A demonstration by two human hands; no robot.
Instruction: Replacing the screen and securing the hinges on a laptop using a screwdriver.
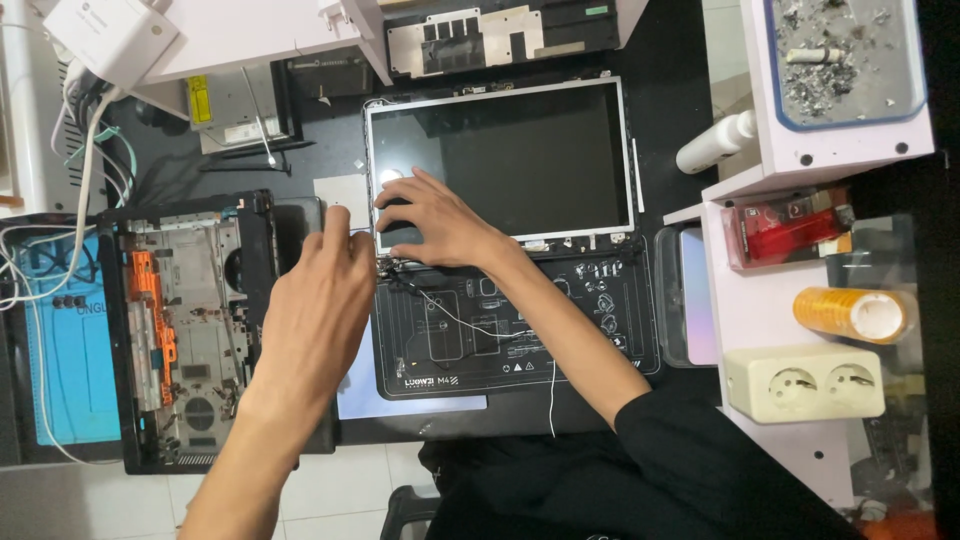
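Right hand (440, 225) lies spread and flat on the laptop screen panel's (520, 150) lower-left corner, gripping nothing. At its 9 o'clock, left hand (320, 290) hovers loosely open, empty, beside the opened laptop base (190, 330).

Both forearms are bare from wrist to elbow, with no watch, ring or glove on the left hand (318, 300) or the right hand (440, 225). A black garment covers the person's right upper arm, its loose sleeve (690, 435) ending near the elbow, below the laptop screen panel (505, 160). Black cloth also covers the lap, beneath that panel.
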